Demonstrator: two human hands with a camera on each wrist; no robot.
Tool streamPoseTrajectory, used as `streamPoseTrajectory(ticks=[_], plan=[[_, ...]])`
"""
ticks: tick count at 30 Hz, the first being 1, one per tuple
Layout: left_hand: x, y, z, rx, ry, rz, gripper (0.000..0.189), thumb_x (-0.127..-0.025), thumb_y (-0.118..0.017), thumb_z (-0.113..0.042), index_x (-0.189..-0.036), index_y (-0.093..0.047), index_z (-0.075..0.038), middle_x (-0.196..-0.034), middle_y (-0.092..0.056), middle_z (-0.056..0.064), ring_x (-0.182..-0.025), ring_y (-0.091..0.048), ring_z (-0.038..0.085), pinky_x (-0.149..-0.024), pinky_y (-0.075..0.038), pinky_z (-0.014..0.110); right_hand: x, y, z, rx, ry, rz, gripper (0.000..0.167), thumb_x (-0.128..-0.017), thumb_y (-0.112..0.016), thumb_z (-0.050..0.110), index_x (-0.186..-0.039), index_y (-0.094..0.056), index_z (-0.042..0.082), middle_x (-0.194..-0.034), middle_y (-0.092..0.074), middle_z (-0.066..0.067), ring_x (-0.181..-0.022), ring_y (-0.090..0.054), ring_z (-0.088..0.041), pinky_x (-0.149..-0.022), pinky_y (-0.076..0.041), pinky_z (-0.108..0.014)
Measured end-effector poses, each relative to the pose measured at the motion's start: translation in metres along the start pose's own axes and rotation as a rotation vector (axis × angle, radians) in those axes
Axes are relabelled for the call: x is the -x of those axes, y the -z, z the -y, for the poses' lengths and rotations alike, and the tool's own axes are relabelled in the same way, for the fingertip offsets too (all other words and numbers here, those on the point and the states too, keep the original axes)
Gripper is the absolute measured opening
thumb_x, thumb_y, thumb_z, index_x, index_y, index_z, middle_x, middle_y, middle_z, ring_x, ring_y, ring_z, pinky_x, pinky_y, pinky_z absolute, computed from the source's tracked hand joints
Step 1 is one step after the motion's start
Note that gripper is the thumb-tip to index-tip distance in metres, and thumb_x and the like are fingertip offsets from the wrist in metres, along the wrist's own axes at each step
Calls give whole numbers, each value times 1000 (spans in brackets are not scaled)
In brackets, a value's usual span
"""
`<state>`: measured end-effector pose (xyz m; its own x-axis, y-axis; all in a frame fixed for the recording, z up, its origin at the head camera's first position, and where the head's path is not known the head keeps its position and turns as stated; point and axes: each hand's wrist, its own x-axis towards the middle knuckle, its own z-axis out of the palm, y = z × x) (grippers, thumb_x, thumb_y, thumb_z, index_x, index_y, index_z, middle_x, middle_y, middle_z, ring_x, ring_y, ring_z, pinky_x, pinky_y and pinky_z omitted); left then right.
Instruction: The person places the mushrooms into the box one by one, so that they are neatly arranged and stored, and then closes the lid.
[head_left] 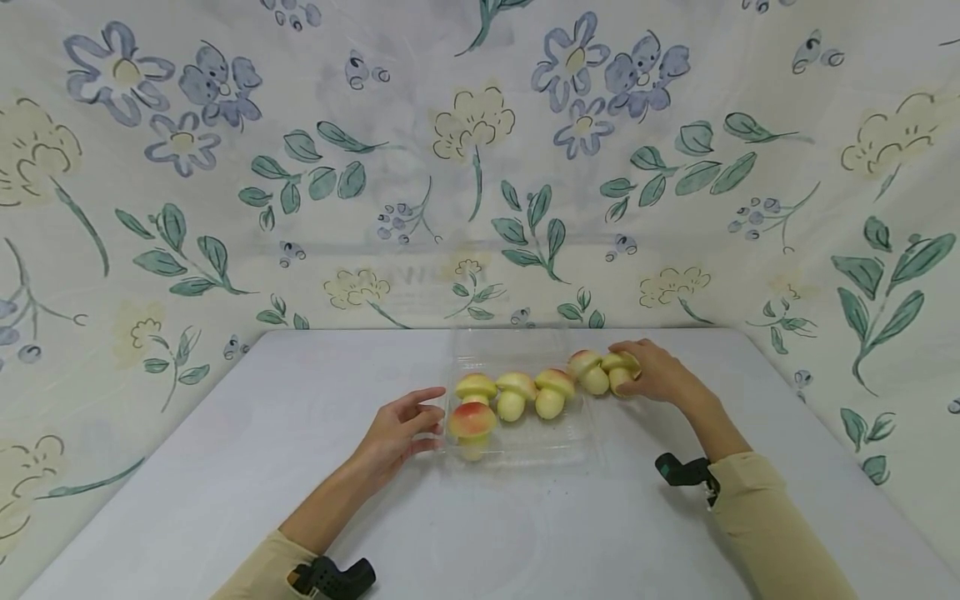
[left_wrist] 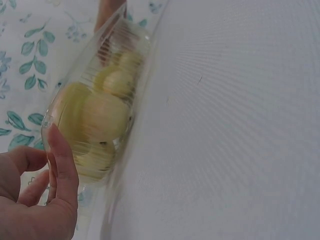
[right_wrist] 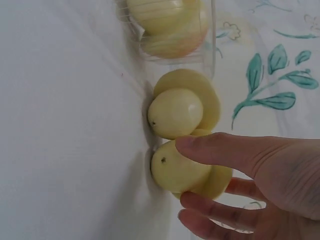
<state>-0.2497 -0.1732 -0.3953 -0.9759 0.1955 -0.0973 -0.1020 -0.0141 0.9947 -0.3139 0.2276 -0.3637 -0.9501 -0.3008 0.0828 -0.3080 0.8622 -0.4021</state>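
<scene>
My right hand (head_left: 660, 371) grips a yellow-green toy mushroom (right_wrist: 175, 167), thumb on one side and fingers on the other. Against it stands another toy mushroom (right_wrist: 175, 112) with a reddish cap, just outside the box's right end. The clear plastic box (head_left: 540, 437) holds several more of these; one with a red-orange cap (head_left: 472, 419) stands at its front left. At the box's left wall my left hand (head_left: 397, 437) has its fingers spread, with fingertips right at the rim (left_wrist: 47, 120).
The box's transparent lid (head_left: 510, 340) stands open toward the back. A white tabletop (head_left: 247, 467) lies under everything. Behind it hangs a flower-patterned cloth (head_left: 420, 275), which also runs along both sides. Dark wrist cameras (head_left: 341, 577) sit on both wrists.
</scene>
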Motion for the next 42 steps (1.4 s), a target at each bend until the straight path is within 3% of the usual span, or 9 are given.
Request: streamPoseTrajectory(ticks=[12, 19, 42], plan=[[1, 0, -2, 0, 8, -2, 51, -96, -60, -7, -144, -44, -1, -94, -60, -3, -81, -59, 10, -72, -58, 24, -4, -8, -9, -48, -29, -17, 72, -78, -78, 14, -141, -45, 5, -130, -52, -27, -115, -52, -41, -95, -44, -59], [0, 1, -2, -28, 10, -24, 49, -96, -60, -8, -143, -46, -3, -96, -61, -3, -82, -60, 10, -73, -58, 24, -7, -13, -11, -51, -62, -6, 75, -80, -79, 15, -144, -41, 8, -132, -49, -28, -118, -50, -43, -97, -43, -63], [2, -1, -2, -33, 13, -22, 51, -96, -62, -9, -143, -45, -2, -96, -60, -2, -83, -60, 12, -73, -59, 24, -2, -8, -13, -13, -45, -15, 72, -79, -79, 17, -142, -44, 8, -129, -52, -26, -113, -53, -40, -93, -46, -59]])
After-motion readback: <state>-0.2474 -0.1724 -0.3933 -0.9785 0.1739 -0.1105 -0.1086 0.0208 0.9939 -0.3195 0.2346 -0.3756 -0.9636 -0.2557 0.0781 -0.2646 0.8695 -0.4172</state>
